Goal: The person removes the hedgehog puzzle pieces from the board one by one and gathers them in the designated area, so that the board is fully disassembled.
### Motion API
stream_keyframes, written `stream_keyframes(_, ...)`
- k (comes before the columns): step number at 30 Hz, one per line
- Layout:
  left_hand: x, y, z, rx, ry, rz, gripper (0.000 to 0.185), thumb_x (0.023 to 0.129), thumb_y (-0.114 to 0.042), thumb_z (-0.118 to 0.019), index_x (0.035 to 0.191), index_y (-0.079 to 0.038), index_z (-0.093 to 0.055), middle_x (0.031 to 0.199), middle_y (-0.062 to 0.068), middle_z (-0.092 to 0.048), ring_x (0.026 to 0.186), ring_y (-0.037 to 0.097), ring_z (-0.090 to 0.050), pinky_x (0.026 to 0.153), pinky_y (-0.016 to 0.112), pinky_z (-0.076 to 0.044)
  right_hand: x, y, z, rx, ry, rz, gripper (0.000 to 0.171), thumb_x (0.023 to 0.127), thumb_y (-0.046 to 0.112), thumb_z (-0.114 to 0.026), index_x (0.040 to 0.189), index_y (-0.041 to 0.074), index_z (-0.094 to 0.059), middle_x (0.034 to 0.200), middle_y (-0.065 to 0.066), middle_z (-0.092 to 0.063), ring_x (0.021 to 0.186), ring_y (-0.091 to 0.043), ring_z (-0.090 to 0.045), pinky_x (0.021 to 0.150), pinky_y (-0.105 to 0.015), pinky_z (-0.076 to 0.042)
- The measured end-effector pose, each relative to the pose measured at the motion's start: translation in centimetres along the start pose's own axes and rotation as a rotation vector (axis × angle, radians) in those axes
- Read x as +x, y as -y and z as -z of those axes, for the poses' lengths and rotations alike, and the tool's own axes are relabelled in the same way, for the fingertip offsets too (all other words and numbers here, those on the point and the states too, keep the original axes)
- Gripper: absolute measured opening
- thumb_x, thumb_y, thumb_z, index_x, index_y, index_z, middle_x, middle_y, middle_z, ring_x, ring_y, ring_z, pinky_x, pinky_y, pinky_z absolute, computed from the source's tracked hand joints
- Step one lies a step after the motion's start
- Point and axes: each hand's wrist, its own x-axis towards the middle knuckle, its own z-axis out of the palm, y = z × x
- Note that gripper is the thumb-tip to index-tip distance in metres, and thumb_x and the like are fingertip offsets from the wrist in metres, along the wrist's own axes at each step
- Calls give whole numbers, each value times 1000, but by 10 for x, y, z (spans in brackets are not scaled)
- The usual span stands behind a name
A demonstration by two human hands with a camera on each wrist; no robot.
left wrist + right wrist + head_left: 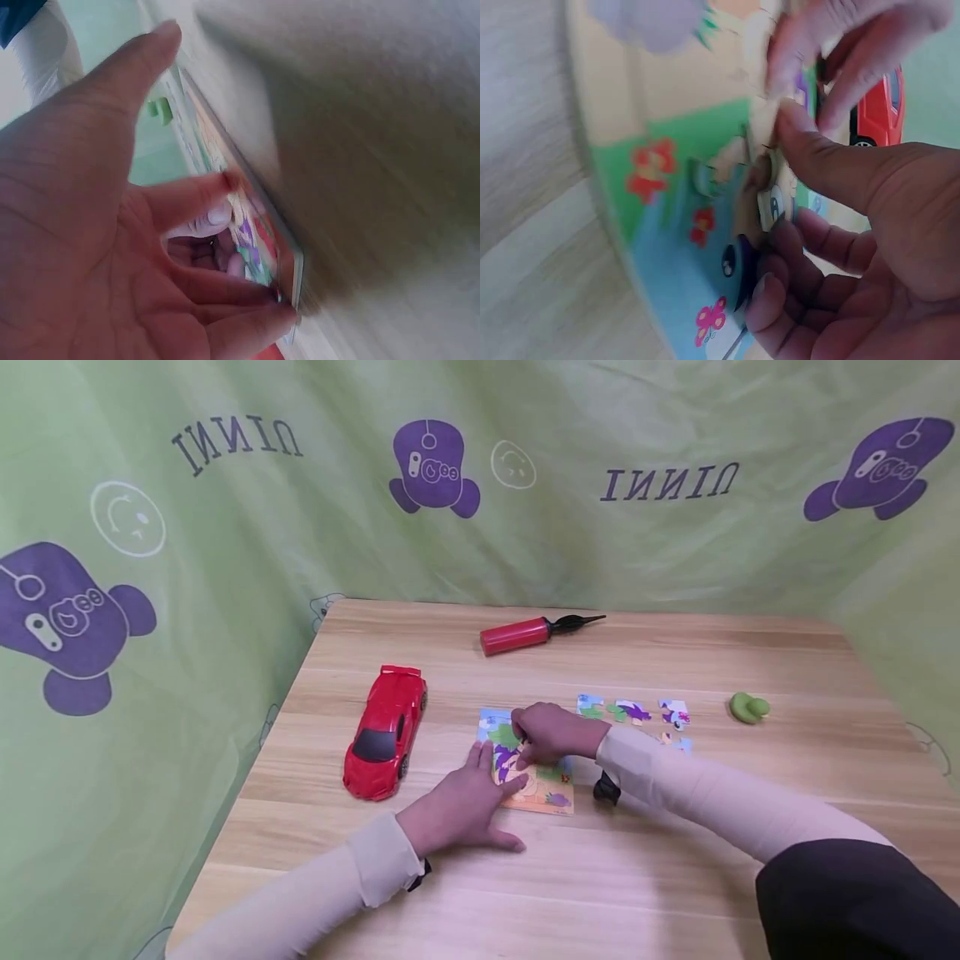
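Note:
A colourful jigsaw puzzle board point(557, 802) lies flat near the middle of the table in the head view. My left hand point(467, 802) rests along the board's left side, its fingers extended and fingertips at the edge; the left wrist view shows the thumb lifted off to one side. Over the board's upper part, my right hand point(555, 732) has curled fingers. In the right wrist view, its thumb and fingers pinch a puzzle piece point(774, 201) with a printed eye, tilted close over the board. The piece is largely hidden by the hand in the head view.
Several loose puzzle pieces point(632, 712) lie right of the board. A red toy car point(386, 731) stands to the left, a red hand pump point(517, 636) with a black nozzle lies behind, and a small green duck figure point(748, 707) sits at the right. Green curtain point(480, 560) surrounds the table.

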Motion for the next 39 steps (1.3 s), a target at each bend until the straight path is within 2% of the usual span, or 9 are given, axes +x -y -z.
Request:
stream_keyframes(4,0,2,0,-3,31,-24,89,66,-83,-44,139,-32,-40,138,36,-27,126,52,-28,79,40,-52,6,-3,3,31,68,-74,39,68,42,-78,80,15,-52,73,0,-54,65,-14,-51,57,-26,-41)
stream_keyframes(7,1,2,0,-17,42,-31,90,65,-83,-45,139,-31,-41,138,36,-28,125,53,-28,82,41,-50,8,-8,7,66,77,-72,37,68,41,-78,78,15,-54,73,0,-55,65,-14,-51,56,-26,-41)
stream_keyframes(13,5,-1,0,24,55,-33,93,63,-85,-44,138,-29,-42,134,39,-32,121,54,-34,80,39,-51,8,-29,23,248,-67,72,24,73,34,-76,76,17,-59,68,3,-55,62,-11,-50,57,-26,-41)
stream_keyframes(17,5,-1,1,10,84,-17,90,66,-83,-44,139,-32,-40,137,37,-29,122,53,-33,79,40,-52,-11,-44,44,303,-129,153,19,73,33,-76,74,19,-62,67,5,-58,63,-11,-49,59,-27,-41)
stream_keyframes(22,3,2,1,-31,110,8,84,71,-80,-42,141,-34,-35,143,33,-23,128,51,-27,84,41,-49,-55,-64,63,297,-4,109,13,82,25,-67,75,15,-63,69,-1,-63,62,-16,-56,55,-30,-48)
stream_keyframes(26,-2,4,0,-53,122,31,82,72,-78,-44,141,-35,-32,146,30,-19,131,49,-21,86,41,-48,-82,-84,60,281,169,48,16,93,13,-53,82,9,-64,70,-7,-61,61,-19,-59,54,-36,-52)
stream_keyframes(29,-4,4,2,-64,122,39,81,72,-77,-44,141,-36,-32,146,29,-19,131,49,-21,85,42,-49,-93,-95,53,283,243,24,17,94,7,-48,92,6,-65,69,-8,-59,58,-18,-57,52,-37,-51)
stream_keyframes(33,-4,3,3,-74,124,48,80,73,-78,-43,141,-37,-33,146,28,-19,131,48,-22,85,42,-49,-96,-104,43,239,164,31,14,89,4,-56,101,6,-64,66,-4,-56,53,-13,-54,49,-28,-48)
stream_keyframes(39,-5,1,3,-69,118,44,77,75,-75,-44,141,-37,-33,147,27,-18,132,46,-21,83,41,-50,-95,-118,32,64,-80,63,17,75,17,-75,79,14,-59,62,9,-53,55,-5,-47,54,-22,-41)
